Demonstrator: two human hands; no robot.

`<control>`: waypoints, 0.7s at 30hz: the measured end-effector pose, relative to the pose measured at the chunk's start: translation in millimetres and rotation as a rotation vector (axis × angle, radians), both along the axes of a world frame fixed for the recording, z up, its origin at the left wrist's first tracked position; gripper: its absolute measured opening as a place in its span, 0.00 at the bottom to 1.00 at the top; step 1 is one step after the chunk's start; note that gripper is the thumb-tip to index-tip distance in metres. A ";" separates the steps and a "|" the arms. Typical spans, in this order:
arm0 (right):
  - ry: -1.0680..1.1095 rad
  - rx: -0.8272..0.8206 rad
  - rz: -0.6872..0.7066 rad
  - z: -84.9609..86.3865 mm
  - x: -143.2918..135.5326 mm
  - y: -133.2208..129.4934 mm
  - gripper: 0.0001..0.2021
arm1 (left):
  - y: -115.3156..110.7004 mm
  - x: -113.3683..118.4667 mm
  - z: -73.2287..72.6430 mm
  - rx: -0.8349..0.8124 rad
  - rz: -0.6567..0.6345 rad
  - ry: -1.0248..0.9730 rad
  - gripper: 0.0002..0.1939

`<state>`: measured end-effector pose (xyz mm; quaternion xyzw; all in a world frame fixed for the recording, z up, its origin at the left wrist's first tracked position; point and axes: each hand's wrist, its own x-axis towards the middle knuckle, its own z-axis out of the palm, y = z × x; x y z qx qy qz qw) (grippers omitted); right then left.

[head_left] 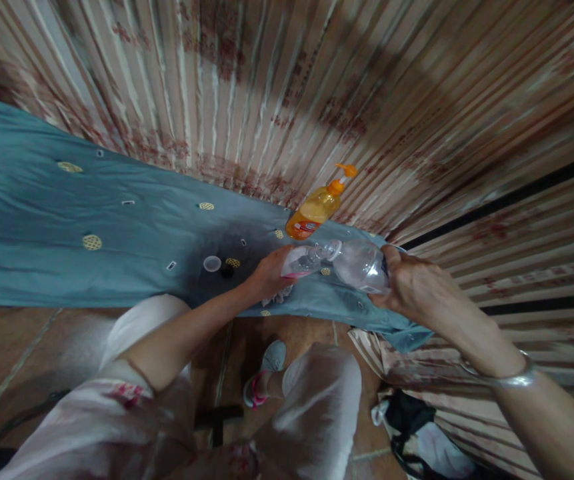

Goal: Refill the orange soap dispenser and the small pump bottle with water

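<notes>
My left hand [269,273] is closed around a small clear bottle [301,261] with some pink showing low on it. My right hand [414,283] grips a larger clear plastic bottle [359,263] near its base and holds it on its side. The necks of the two bottles meet, or nearly meet, between my hands; I cannot tell whether they touch. Just beyond them stands an orange pump bottle [311,217] of yellow-orange liquid. A round translucent lid [211,263] and a small black piece [227,271] lie left of my left hand.
A blue-green patterned cloth [151,233] covers the long narrow surface. Behind it hangs a pleated curtain [247,100]. A whitish crumpled thing [283,295] shows below my left hand. A black and white bag [417,427] rests on the tiled floor [11,353] at lower right.
</notes>
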<state>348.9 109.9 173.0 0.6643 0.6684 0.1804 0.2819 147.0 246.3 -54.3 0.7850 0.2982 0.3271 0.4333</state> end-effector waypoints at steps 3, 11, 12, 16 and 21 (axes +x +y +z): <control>-0.002 0.021 0.024 -1.6 2.4 -0.8 0.17 | 0.4 -0.3 -1.8 0.003 -0.008 -0.014 0.36; 0.011 0.023 0.005 -1.4 2.7 -0.2 0.18 | 0.8 0.5 -0.5 -0.002 -0.007 0.012 0.35; 0.015 0.020 0.006 -1.0 2.1 0.0 0.17 | 0.8 0.6 -0.1 -0.001 -0.006 0.011 0.35; 0.019 0.015 0.013 0.4 0.0 0.4 0.15 | 0.6 0.3 1.1 0.010 -0.006 -0.016 0.34; 0.015 -0.001 -0.010 1.7 -3.3 1.1 0.16 | 0.0 -0.8 3.4 -0.005 -0.018 -0.006 0.35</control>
